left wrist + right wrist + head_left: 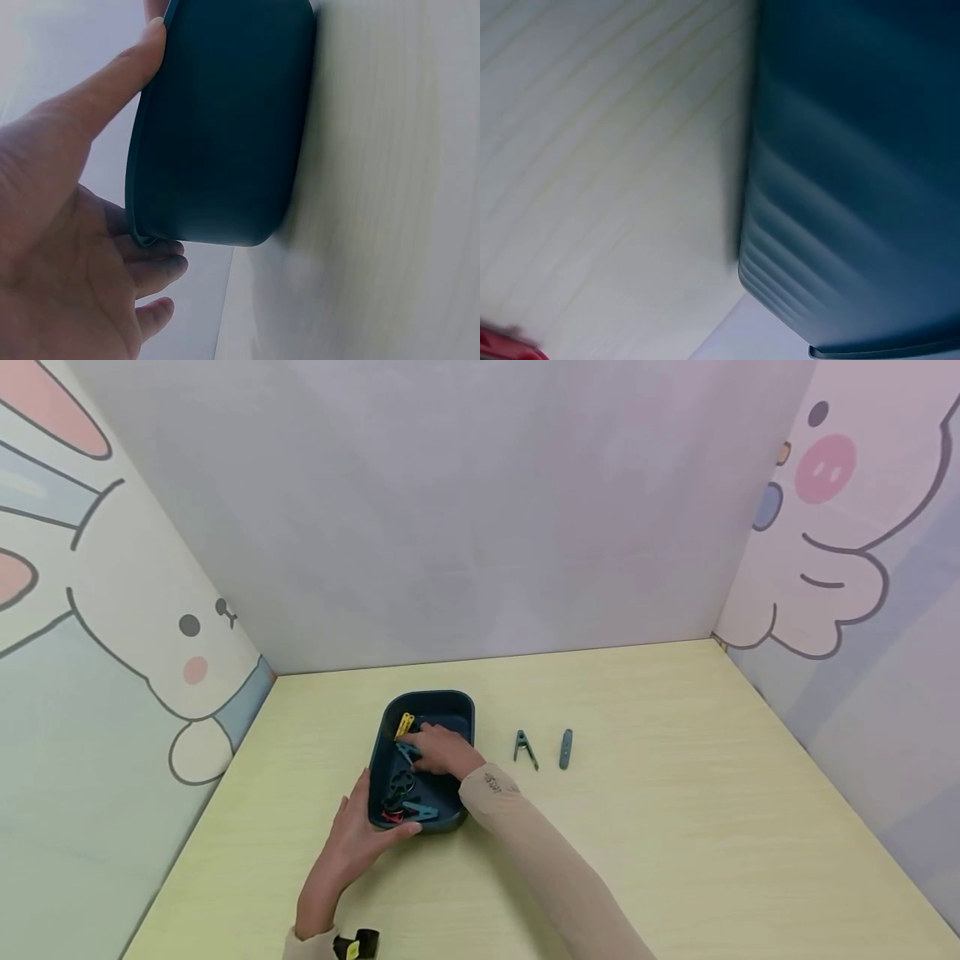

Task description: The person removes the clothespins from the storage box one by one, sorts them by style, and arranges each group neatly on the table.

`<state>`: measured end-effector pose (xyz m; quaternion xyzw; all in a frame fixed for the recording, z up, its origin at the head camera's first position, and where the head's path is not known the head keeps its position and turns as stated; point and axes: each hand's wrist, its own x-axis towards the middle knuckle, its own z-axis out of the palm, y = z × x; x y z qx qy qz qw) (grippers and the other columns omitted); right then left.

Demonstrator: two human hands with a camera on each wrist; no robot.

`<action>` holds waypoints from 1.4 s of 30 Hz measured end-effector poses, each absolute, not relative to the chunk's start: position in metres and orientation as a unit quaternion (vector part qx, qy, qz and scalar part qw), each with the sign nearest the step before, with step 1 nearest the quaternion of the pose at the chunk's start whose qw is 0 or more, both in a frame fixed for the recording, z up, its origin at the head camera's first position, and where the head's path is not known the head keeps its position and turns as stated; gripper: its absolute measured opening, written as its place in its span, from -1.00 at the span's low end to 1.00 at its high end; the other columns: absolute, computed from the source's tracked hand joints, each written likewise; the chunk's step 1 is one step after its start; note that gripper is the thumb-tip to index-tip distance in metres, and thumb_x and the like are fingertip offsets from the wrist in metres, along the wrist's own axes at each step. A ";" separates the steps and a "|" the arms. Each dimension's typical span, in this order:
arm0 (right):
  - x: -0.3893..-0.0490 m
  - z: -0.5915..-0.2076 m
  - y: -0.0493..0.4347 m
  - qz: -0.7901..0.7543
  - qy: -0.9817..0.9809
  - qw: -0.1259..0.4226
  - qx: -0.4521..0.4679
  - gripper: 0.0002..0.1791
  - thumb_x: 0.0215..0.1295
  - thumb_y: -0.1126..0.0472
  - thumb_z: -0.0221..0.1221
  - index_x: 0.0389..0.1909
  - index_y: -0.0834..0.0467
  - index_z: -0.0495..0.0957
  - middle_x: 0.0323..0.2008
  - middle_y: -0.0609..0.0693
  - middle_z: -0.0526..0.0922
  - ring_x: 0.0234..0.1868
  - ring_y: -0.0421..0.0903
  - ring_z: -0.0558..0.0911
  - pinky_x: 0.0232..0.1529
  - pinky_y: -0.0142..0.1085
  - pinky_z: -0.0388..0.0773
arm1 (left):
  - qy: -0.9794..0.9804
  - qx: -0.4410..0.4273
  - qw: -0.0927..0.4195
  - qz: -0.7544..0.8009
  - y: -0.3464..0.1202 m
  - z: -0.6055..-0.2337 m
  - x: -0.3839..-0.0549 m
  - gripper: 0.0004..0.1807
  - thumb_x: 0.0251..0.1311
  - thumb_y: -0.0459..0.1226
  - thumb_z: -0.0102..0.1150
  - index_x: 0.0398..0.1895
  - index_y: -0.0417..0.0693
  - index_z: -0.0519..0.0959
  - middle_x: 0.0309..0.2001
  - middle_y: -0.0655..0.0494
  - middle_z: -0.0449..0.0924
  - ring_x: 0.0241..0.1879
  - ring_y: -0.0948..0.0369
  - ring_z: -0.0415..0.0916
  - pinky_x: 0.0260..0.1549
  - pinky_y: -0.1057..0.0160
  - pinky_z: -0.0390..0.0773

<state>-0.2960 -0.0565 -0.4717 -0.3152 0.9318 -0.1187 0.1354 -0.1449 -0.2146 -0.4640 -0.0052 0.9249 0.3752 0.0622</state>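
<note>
Tray point(435, 703), dark-blue rectangular plastic: your left hand point(358, 833) grasps corner, likely for steadying; right hand point(444, 751) inside, cannot tell its grip.

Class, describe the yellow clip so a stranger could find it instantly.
On the pale table sits a dark blue tray. Inside, toward its far left side, just past the right hand, is the yellow clip. Its colour sets it apart from the blue and red pieces sharing the tray.

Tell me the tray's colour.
The tray is dark blue; the head view shows it best.
</note>
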 end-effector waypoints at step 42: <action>-0.283 -0.452 -0.028 -0.182 0.922 0.078 -0.332 -0.29 0.38 -0.12 0.35 0.45 0.08 0.44 0.27 0.05 0.53 0.19 -0.05 0.52 0.22 -0.21 0.53 | 0.924 -0.003 0.057 0.378 -0.215 -0.463 -0.142 0.35 0.13 0.11 0.50 0.63 -0.37 -0.21 0.61 -0.41 -0.17 0.57 -0.32 -0.16 0.50 -0.31 -0.31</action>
